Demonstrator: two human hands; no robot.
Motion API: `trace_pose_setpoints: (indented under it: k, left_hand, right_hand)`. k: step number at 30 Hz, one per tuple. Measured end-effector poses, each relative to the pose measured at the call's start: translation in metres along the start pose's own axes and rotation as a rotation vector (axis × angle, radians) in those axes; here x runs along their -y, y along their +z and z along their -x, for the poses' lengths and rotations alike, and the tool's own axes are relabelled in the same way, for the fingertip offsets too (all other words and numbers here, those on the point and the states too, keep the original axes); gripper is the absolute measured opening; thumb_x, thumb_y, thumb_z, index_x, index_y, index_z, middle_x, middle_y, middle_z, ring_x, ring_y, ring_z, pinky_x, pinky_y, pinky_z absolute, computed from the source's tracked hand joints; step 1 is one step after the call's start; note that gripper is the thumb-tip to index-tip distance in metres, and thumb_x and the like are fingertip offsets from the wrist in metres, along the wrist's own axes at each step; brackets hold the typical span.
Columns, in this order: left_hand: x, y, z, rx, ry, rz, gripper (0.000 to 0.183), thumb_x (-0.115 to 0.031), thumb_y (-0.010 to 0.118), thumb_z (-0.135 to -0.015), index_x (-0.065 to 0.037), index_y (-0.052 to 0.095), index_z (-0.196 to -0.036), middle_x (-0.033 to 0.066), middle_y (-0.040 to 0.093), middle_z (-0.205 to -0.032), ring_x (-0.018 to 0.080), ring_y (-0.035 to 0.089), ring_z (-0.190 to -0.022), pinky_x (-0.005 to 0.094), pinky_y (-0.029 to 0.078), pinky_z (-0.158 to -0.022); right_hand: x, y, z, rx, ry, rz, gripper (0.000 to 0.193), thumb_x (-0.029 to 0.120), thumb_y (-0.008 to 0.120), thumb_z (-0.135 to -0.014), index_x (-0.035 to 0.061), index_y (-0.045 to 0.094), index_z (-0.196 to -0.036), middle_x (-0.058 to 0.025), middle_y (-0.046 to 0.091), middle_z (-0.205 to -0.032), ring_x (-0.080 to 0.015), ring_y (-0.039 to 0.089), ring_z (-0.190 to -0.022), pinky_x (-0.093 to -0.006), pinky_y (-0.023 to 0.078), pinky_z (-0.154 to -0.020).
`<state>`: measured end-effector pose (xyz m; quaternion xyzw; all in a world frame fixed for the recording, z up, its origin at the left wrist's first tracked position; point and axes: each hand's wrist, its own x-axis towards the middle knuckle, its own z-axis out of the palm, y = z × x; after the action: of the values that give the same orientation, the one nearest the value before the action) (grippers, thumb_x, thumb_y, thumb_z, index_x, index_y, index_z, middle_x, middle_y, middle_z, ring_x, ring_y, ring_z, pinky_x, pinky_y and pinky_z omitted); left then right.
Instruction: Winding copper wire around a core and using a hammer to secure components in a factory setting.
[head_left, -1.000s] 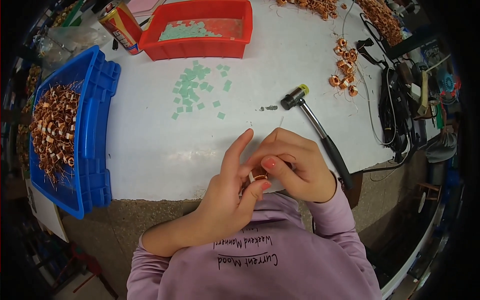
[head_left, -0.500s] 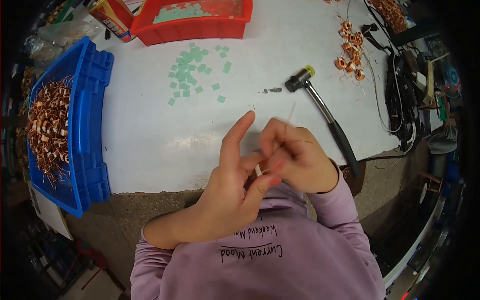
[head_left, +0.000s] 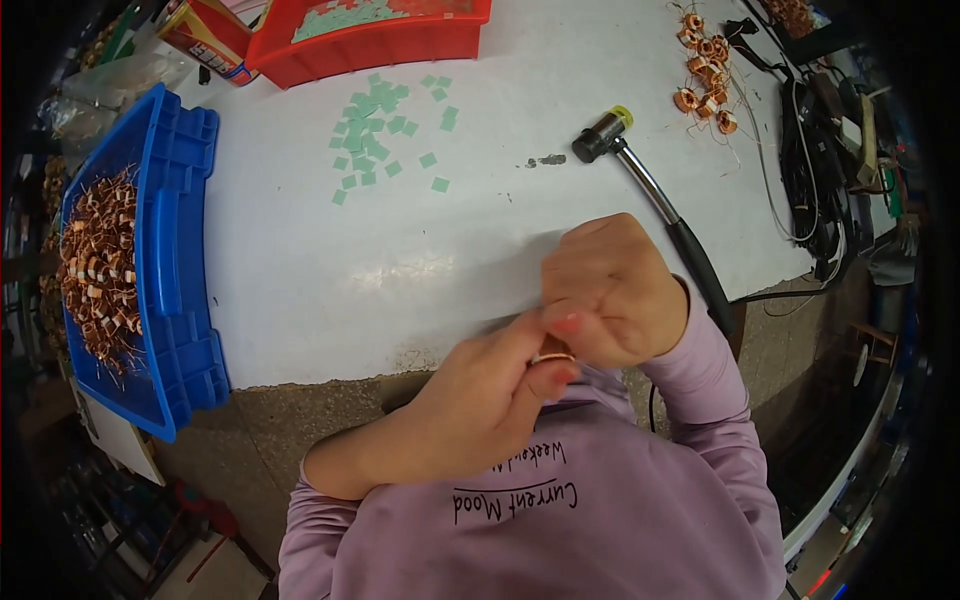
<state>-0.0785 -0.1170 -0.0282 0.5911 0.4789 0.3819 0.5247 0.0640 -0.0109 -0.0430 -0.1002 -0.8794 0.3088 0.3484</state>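
Above my lap, just off the table's near edge, my left hand [head_left: 478,385] pinches a small copper-wire coil [head_left: 553,354] between thumb and fingers. A pale band shows along the coil; the rest of it is covered by my fingers. My right hand [head_left: 618,290] is curled closed against it, its thumb touching the coil by the left fingertips. Whatever the right fingers grip is hidden inside the fist.
A blue bin [head_left: 170,270] of copper coils stands at the left. Green square pieces [head_left: 370,130] lie below a red tray [head_left: 370,50], beside a can [head_left: 208,40]. To the right are a mallet [head_left: 650,190], loose coils [head_left: 708,75] and black cables [head_left: 800,160].
My left fingers, earlier spread with the index raised, have closed on the coil. My right hand has turned and curled into a fist; the thin strand above it no longer shows.
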Motion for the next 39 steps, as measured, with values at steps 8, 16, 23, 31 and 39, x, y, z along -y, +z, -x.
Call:
trace_pose_setpoints:
  k: [8,16,23,31,39]
  left_hand:
    - [0.002,-0.01,0.017,0.128,-0.146,0.257,0.011,-0.005,0.048,-0.09,0.002,0.052,-0.096,0.0027,0.052,-0.069,0.01,0.038,-0.052,0.0218,0.032,-0.048]
    - [0.013,-0.036,0.038,-0.218,-0.2,0.61,0.018,-0.013,0.042,-0.095,0.001,0.053,-0.102,-0.0011,0.043,-0.065,0.0061,0.032,-0.054,0.0172,0.028,-0.05]
    - [0.007,-0.038,0.026,-0.184,-0.268,0.802,0.024,-0.014,0.039,-0.097,0.003,0.051,-0.109,0.001,0.045,-0.068,0.0064,0.032,-0.055,0.0168,0.028,-0.05]
    - [0.014,-0.042,0.025,-0.147,-0.273,1.006,0.026,-0.01,0.038,-0.097,0.003,0.049,-0.115,0.0035,0.046,-0.07,0.0071,0.031,-0.056,0.0165,0.027,-0.05]
    - [0.015,-0.04,0.023,-0.084,-0.319,0.985,0.02,-0.008,0.038,-0.096,0.001,0.05,-0.109,0.004,0.049,-0.072,0.0075,0.034,-0.056,0.0167,0.03,-0.05]
  right_hand:
    - [-0.02,-0.04,0.003,-0.678,0.265,-0.283,0.036,0.022,0.038,-0.095,0.0105,0.043,-0.061,0.0021,0.036,-0.054,-0.0119,0.026,-0.046,-0.0252,0.026,-0.044]
    - [-0.014,0.03,-0.031,-0.042,0.58,0.479,0.012,0.011,0.064,-0.08,0.0033,0.056,-0.085,-0.0073,0.054,-0.078,-0.0185,0.05,-0.057,-0.0294,0.044,-0.058]
    - [-0.023,0.059,-0.047,0.004,0.555,0.651,0.012,0.007,0.062,-0.078,0.0044,0.053,-0.085,-0.0071,0.053,-0.074,-0.023,0.05,-0.052,-0.0342,0.045,-0.055]
    - [-0.014,0.039,-0.04,0.032,0.39,0.559,0.009,0.0,0.057,-0.078,0.0024,0.057,-0.088,-0.0084,0.058,-0.082,-0.0207,0.057,-0.063,-0.0265,0.044,-0.053]
    - [0.055,0.011,-0.023,-0.304,0.885,-0.251,0.017,-0.007,0.055,-0.078,-0.0004,0.059,-0.093,-0.0126,0.062,-0.083,-0.0172,0.054,-0.068,-0.0234,0.042,-0.058]
